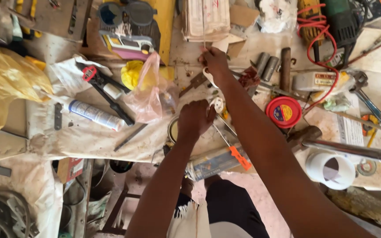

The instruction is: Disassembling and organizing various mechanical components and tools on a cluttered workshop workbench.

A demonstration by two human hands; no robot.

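While our arms reach out over the cluttered workbench (111,136), our left hand (193,120) sits curled near the bench's front edge, its fingers closed on a small white fitting (218,105) that peeks out by the thumb. Just below and beside that hand lies a round tin (173,130), mostly hidden by the wrist. Our right hand (214,64) is stretched farther away, pinching a thin pale cord (203,22) that runs straight up toward a stack of folded papers (206,17) — the fingers are tight on it, and a bit of white shows under the palm, though we cannot tell what it is.

Between the two hands a slim metal rod (223,128) slants across the bench. To the left lie a crumpled pink plastic bag (148,90), a white sealant tube (94,114) and red-handled cutters (104,90). To the right — near our right forearm — sit a round red tape case (284,112), a white pipe coupling (330,169) and a long steel pipe (353,150). A caulking gun with an orange trigger (219,161) rests at the bench's front edge, under our arms.
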